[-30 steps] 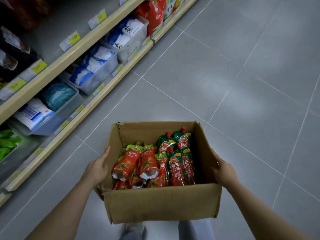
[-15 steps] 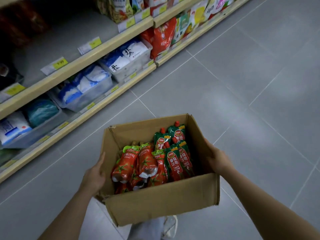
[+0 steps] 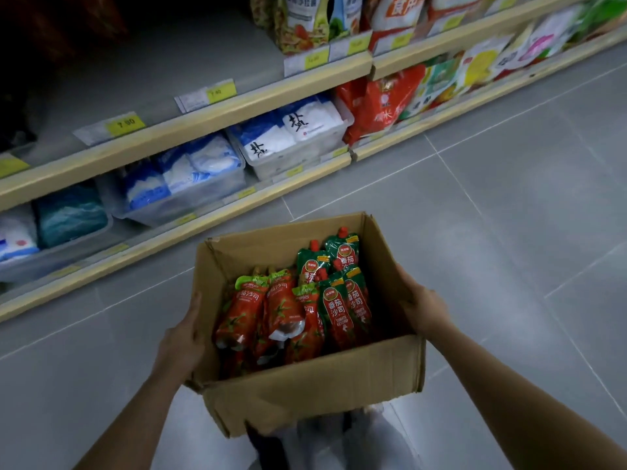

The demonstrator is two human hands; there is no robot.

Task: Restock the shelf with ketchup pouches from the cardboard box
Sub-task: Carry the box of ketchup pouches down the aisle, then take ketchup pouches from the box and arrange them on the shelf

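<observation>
Left hand [image 3: 181, 337] and right hand [image 3: 422, 305] each keep a grip on opposite walls of the box [image 3: 305, 391], held level above the floor so the pouches [image 3: 305, 300] stay inside, near the shelf [image 3: 190, 127].

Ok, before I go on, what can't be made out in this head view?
- Brown cardboard box: its underside and lower layers of red and green ketchup pouches are hidden by its walls and the top pouches.
- Left hand and right hand: the fingers are behind the box sides.
- Yellow price labels on the wooden shelf edge: mostly blurred.
- Upper left shelf: too dark.
- Ketchup slot: not identifiable.
</observation>
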